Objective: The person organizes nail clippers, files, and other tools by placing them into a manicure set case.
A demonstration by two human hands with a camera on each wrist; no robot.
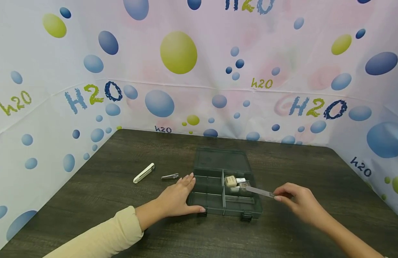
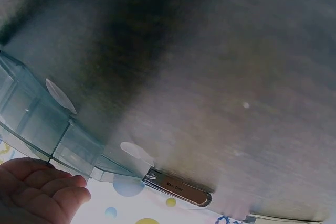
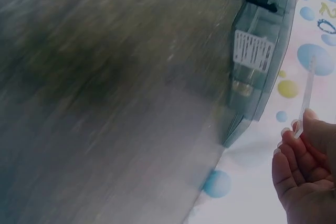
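A translucent dark plastic organizer box point(image 1: 208, 209) lies with its lid point(image 1: 222, 160) folded back. My left hand point(image 1: 174, 200) rests at its left side, fingers stretched along the edge and thumb near a front latch. My right hand point(image 1: 300, 200) pinches the near end of a thin, translucent nail file point(image 1: 260, 192) between thumb and fingers. The file's far end reaches over the right compartment. There lie a beige nail polish bottle point(image 1: 231, 181) with a white cap point(image 1: 241, 180) and other small bottles, partly covered by the file. In the right wrist view the nail file point(image 3: 307, 95) points upward.
Left of the box lie a small metal nail clipper point(image 1: 170, 176) and a longer white-handled tool point(image 1: 144, 173). Dividers point(image 1: 223, 193) split the box. Behind the dark wooden table point(image 1: 292, 165) hangs a printed curtain point(image 1: 199, 86).
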